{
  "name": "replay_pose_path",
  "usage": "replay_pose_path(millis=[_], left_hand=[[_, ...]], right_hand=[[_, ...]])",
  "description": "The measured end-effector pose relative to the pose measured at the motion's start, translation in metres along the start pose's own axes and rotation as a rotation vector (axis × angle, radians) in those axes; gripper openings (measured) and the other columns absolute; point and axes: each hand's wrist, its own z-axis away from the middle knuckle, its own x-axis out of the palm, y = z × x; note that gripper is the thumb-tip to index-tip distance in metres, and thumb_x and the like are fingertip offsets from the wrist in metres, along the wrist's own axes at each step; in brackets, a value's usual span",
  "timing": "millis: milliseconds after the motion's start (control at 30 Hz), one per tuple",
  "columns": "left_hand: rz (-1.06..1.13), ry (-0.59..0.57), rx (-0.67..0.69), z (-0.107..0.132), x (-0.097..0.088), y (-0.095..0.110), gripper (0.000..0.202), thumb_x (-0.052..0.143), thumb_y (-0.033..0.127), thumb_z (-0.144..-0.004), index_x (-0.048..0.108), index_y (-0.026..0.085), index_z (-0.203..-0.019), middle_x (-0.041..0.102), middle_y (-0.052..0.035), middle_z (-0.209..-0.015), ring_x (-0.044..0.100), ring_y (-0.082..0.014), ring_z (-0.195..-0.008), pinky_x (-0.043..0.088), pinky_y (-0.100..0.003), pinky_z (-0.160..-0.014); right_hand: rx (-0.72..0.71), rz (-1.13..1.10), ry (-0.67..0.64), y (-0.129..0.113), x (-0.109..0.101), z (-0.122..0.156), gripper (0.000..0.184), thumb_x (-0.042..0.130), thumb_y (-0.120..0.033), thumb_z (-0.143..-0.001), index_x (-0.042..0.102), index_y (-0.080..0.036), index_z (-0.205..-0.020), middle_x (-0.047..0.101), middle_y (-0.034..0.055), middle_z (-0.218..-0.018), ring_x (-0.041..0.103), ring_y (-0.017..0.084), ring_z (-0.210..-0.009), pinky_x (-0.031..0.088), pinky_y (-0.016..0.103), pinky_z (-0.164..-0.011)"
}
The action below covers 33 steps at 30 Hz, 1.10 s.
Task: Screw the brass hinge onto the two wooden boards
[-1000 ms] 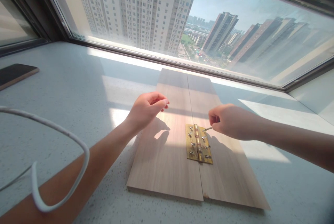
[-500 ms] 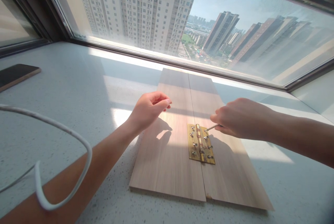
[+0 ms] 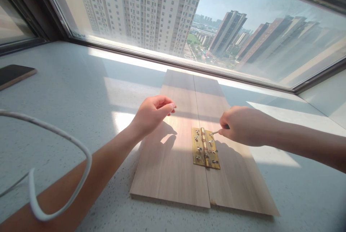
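Observation:
Two light wooden boards [image 3: 173, 160] lie side by side on the pale sill, joined by a brass hinge [image 3: 204, 148] with several screws standing in its holes. My right hand [image 3: 244, 125] is closed on a small screwdriver [image 3: 216, 132] whose thin metal tip rests on the hinge's top right screw. My left hand [image 3: 151, 115] hovers above the left board with its fingers loosely curled and nothing visible in them.
A dark phone [image 3: 13, 74] lies at the far left of the sill. A white cable [image 3: 67, 136] loops over my left forearm. The big window [image 3: 205, 19] runs along the back edge, just beyond the boards.
My right hand has turned slightly on the screwdriver at the same screw. The left hand has stayed in place; the view shifted a little.

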Motion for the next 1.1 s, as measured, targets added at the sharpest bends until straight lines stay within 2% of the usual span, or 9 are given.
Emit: replay_pose_path(millis=[167,367,500,600,667,767,833,900,1100], left_hand=[[-0.008,-0.014,-0.027,0.001,0.001,0.000,0.018,0.060,0.033,-0.084,0.068,0.017,-0.080,0.070,-0.0042,-0.081,0.063,-0.0178,-0.080,0.046,-0.031,-0.073],[-0.016,-0.017,-0.033,0.002,0.001,0.000,0.018,0.061,0.034,-0.084,0.068,0.018,-0.080,0.070,-0.0039,-0.081,0.062,-0.0178,-0.080,0.045,-0.031,-0.072],[-0.009,-0.014,-0.033,0.003,0.003,0.000,0.018,0.061,0.033,-0.084,0.068,0.017,-0.080,0.069,-0.0036,-0.080,0.061,-0.0169,-0.078,0.044,-0.031,-0.072],[-0.017,-0.004,-0.047,0.003,0.004,0.000,0.018,0.061,0.033,-0.084,0.067,0.017,-0.078,0.069,-0.0039,-0.079,0.061,-0.0169,-0.077,0.045,-0.031,-0.073],[-0.018,-0.004,-0.048,0.002,0.004,-0.001,0.018,0.061,0.033,-0.083,0.068,0.017,-0.078,0.069,-0.0038,-0.079,0.061,-0.0169,-0.077,0.045,-0.031,-0.073],[-0.006,-0.002,-0.047,0.001,0.004,-0.003,0.018,0.062,0.033,-0.083,0.068,0.017,-0.078,0.068,-0.0033,-0.078,0.061,-0.0164,-0.077,0.045,-0.030,-0.073],[-0.001,0.008,-0.048,0.001,0.004,-0.004,0.017,0.062,0.032,-0.083,0.068,0.017,-0.077,0.068,-0.0032,-0.077,0.061,-0.0163,-0.076,0.046,-0.029,-0.072],[-0.002,0.013,-0.048,0.000,0.004,-0.005,0.017,0.062,0.032,-0.083,0.068,0.017,-0.076,0.068,-0.0034,-0.077,0.061,-0.0164,-0.075,0.047,-0.029,-0.072],[0.005,0.007,-0.067,-0.001,0.004,-0.013,0.019,0.062,0.034,-0.084,0.068,0.018,-0.077,0.068,-0.0033,-0.078,0.060,-0.0157,-0.074,0.045,-0.028,-0.069]], right_hand=[[0.071,-0.127,0.065,0.005,0.001,0.002,0.026,0.048,-0.038,-0.085,0.054,-0.022,-0.066,0.062,0.0071,-0.069,0.054,0.022,-0.061,0.035,0.033,-0.053],[0.161,-0.531,0.097,0.015,0.006,0.013,0.021,0.041,-0.030,-0.090,0.058,-0.022,-0.081,0.066,0.0053,-0.070,0.057,0.020,-0.059,0.036,0.033,-0.055],[0.140,-0.679,0.384,0.005,0.021,0.010,0.025,0.042,-0.039,-0.093,0.060,-0.021,-0.088,0.063,0.0041,-0.069,0.056,0.021,-0.065,0.036,0.033,-0.059],[0.043,-1.326,0.680,-0.010,0.037,-0.002,0.025,0.052,-0.044,-0.090,0.059,-0.021,-0.086,0.059,0.0019,-0.070,0.055,0.017,-0.063,0.040,0.031,-0.058],[-0.003,-1.730,0.836,-0.019,0.045,-0.010,0.031,0.057,-0.051,-0.086,0.053,-0.023,-0.074,0.043,-0.0050,-0.054,0.043,0.012,-0.048,0.035,0.028,-0.049],[-0.028,-1.966,0.965,-0.026,0.051,-0.014,0.045,0.056,-0.056,-0.086,0.041,-0.024,-0.058,0.024,-0.0083,-0.045,0.023,0.010,-0.040,0.021,0.027,-0.042],[-0.076,-1.930,0.974,-0.026,0.052,-0.013,0.048,0.052,-0.056,-0.087,0.038,-0.024,-0.054,0.022,-0.0075,-0.044,0.021,0.010,-0.039,0.018,0.028,-0.041],[-0.139,-1.867,0.914,-0.023,0.053,-0.011,0.051,0.049,-0.058,-0.087,0.036,-0.025,-0.052,0.021,-0.0074,-0.043,0.019,0.010,-0.038,0.018,0.028,-0.040],[-0.385,-1.835,0.548,-0.004,0.054,-0.016,0.057,0.048,-0.067,-0.083,0.031,-0.024,-0.050,0.018,-0.0088,-0.039,0.014,0.008,-0.036,0.018,0.027,-0.040]])
